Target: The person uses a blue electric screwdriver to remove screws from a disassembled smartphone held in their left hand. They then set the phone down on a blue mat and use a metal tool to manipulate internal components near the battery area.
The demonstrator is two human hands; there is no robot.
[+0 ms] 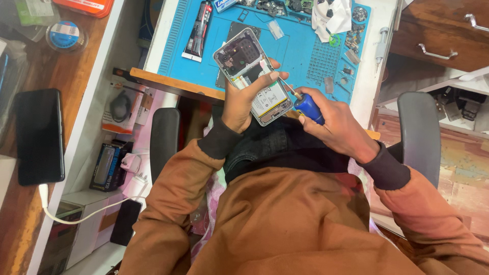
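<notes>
Two hands meet over the lap, close to the front lip of the workbench. Far left, a black smartphone (38,135) lies flat on the wooden side table with a white cable (76,216) running from its lower end; above it sits a round tape roll (63,34) with a blue and white label, and an orange-red package (87,6) is cut by the top edge. Between that table and the bench, a narrow gap is crowded with boxed goods: a carton picturing a dark round item (120,108) and a dark blue box (106,167), so little free room remains there. On the blue repair mat (295,48), a black and red glue tube (199,29) lies lengthwise near the mat's left ridged edge. The left hand (240,104) is clamped on an opened phone (252,75), back cover off, tilted, held over the bench's wooden front edge with the camera end toward the mat and the thumb across its lower half. The right hand (333,121) is closed around a blue-handled screwdriver (304,104), its tip touching the phone's lower right side. Right of the mat, a white strip of bench carries a pale tool (382,43); further right stand wooden drawers (440,35) with metal handles and a grey chair armrest (420,135)
</notes>
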